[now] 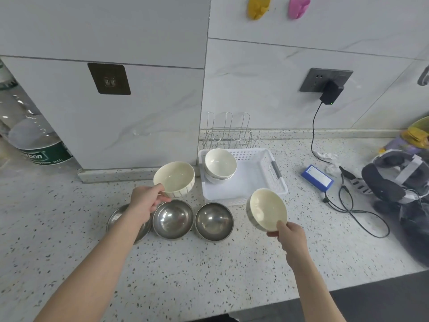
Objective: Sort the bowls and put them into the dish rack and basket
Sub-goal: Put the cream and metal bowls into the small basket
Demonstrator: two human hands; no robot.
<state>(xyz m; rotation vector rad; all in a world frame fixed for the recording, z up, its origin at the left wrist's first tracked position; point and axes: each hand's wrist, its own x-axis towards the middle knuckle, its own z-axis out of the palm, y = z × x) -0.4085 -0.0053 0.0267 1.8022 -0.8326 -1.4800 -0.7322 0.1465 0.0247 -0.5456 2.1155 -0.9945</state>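
Speckled counter (209,263), three steel bowls (173,218), white basket (255,180), wire dish rack (228,133), blue pack (317,177)

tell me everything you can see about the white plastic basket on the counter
The white basket is a shallow rectangular tray that looks like plastic, with perforated walls and a grey-trimmed handle on its right side. It sits flat on the speckled counter, just in front of the wire dish rack. In its back left corner stand stacked white bowls, open side up; the rest of its floor is bare. Neither hand touches it.
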